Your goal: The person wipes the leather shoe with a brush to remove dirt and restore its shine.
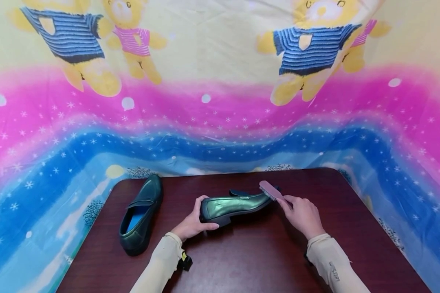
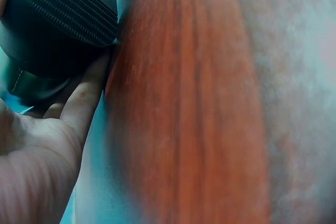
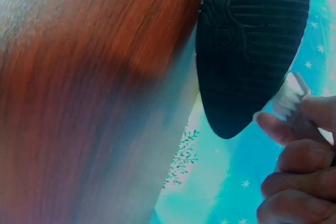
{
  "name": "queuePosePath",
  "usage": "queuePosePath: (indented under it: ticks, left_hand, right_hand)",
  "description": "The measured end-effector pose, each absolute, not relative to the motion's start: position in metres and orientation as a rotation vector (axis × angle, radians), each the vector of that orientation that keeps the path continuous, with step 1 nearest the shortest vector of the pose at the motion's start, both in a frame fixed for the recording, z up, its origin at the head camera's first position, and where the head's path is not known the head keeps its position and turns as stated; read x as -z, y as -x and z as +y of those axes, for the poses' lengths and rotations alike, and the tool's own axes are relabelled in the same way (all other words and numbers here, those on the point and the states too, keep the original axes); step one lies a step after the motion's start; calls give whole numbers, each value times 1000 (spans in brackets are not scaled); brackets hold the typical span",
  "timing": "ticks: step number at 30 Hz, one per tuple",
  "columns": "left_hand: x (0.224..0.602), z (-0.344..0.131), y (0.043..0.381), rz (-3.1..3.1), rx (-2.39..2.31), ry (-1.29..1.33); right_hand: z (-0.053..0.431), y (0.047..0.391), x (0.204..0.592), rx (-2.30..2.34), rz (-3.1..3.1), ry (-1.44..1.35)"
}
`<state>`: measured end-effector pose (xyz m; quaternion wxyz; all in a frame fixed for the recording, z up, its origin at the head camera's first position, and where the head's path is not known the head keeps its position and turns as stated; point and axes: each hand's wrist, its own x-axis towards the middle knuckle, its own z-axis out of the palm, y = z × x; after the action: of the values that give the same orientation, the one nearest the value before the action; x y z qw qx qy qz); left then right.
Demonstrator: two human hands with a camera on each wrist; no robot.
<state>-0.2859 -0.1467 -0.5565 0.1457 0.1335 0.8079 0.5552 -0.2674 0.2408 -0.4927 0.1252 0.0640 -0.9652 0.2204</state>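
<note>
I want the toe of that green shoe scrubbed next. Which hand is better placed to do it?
The right hand. It grips the brush, already at the toe of the shoe. The left hand holds the heel end, steadying it, and has no brush.

Open tabletop at six o'clock, shoes crowding the far half

Bare table lies between the sleeves; a second shoe blocks nine o'clock, the held shoe and brush twelve, the draped cloth beyond
</note>
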Motion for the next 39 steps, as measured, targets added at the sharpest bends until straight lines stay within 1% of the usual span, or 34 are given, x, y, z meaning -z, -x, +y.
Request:
queuePosePath:
  ticks: [5,13,17,30,39]
  left_hand:
    - [556,-146,287,2331,-1590,-376]
    - [557,-147,286,2324,-1597,-362]
    - [558,-147,287,2328,-1590,-372]
    - [559,-148,286,2317,-1602,-368]
    - [558,-147,287,2330,-1586,-387]
  right_hand:
    - [239,265,487,-600,-2801,-198]
    - [227,253,480,-721,-2857,-331]
    - [225,249,479,-744,-2877,-351]
    - [234,254,486,-779,-2870,-289]
    - [256,270,497,-754,-2815,-178]
